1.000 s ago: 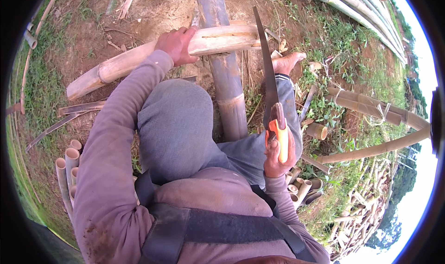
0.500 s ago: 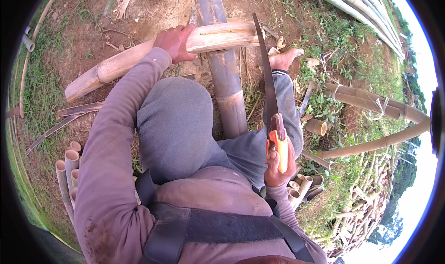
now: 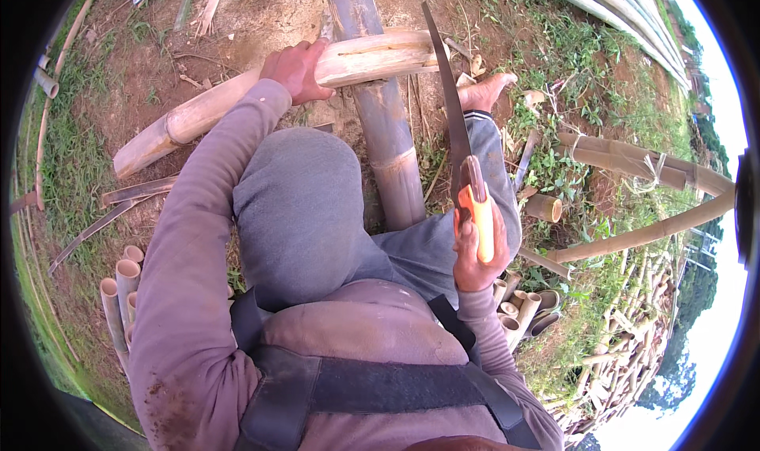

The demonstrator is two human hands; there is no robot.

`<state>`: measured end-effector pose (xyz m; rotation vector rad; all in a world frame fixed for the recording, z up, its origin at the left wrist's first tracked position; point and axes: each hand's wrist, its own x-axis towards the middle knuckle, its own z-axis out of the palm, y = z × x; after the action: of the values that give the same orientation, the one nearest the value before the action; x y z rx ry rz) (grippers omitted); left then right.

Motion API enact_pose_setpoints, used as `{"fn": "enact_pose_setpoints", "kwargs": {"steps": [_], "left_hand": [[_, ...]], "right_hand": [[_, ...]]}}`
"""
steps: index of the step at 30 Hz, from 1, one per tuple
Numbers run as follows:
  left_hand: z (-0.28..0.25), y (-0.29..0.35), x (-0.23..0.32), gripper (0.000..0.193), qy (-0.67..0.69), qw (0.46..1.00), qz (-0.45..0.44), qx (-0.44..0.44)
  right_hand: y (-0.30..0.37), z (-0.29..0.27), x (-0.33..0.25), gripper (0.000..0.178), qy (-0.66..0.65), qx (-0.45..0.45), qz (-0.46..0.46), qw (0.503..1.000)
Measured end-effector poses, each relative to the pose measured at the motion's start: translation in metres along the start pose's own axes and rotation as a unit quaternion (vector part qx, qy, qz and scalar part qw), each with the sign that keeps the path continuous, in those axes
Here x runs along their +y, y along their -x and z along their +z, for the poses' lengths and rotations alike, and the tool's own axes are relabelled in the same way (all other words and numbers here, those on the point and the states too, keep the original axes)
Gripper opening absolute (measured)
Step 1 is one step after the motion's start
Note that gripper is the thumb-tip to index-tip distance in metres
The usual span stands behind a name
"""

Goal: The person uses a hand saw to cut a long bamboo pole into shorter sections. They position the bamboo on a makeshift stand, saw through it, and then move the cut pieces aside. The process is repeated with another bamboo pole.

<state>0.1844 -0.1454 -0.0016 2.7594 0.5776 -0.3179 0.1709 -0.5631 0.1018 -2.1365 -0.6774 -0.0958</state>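
Note:
My left hand (image 3: pixel 296 73) is wrapped over a pale, stripped bamboo pole (image 3: pixel 372 58) and presses it down. That pole lies across a thicker, darker bamboo log (image 3: pixel 388 146), its left end slanting down toward the ground. In my right hand (image 3: pixel 480 253) is a handsaw (image 3: pixel 453 103), held by its orange and brown handle. The long dark blade points away from me and crosses at the pole's right end; whether its teeth are in the wood, I cannot tell. My bare foot (image 3: pixel 485 92) rests just right of the blade.
Short cut bamboo tubes stand at left (image 3: pixel 127 281) and lie at right (image 3: pixel 522 312). Tied bamboo poles (image 3: pixel 633 166) extend to the right. Long green poles (image 3: pixel 609 16) lie at the far right. A heap of bamboo offcuts (image 3: pixel 625 348) is at lower right.
My right hand and the saw have moved a little forward, away from me, with the blade sliding past the pole's end. My left hand keeps its grip on the pole.

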Motion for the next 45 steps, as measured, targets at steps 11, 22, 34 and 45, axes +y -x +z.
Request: {"fn": "enact_pose_setpoints", "kwargs": {"steps": [11,22,34,45], "left_hand": [[0.002,-0.005,0.004,0.104,0.008,1.000,0.008,0.016],[-0.002,-0.005,0.003,0.109,-0.009,1.000,0.003,-0.013],[0.010,-0.010,-0.012,0.105,0.001,0.999,0.006,0.033],[0.002,-0.009,0.003,0.109,0.004,1.000,0.003,0.016]], "right_hand": [[-0.138,0.086,0.024,0.038,-0.054,0.028,-0.023,0.998],[0.018,-0.008,0.012,0.051,-0.057,-0.002,0.012,0.998],[-0.011,-0.008,0.018,0.044,0.001,-0.005,-0.008,1.000],[-0.153,0.077,0.021,0.033,-0.023,0.008,-0.041,0.999]]}}
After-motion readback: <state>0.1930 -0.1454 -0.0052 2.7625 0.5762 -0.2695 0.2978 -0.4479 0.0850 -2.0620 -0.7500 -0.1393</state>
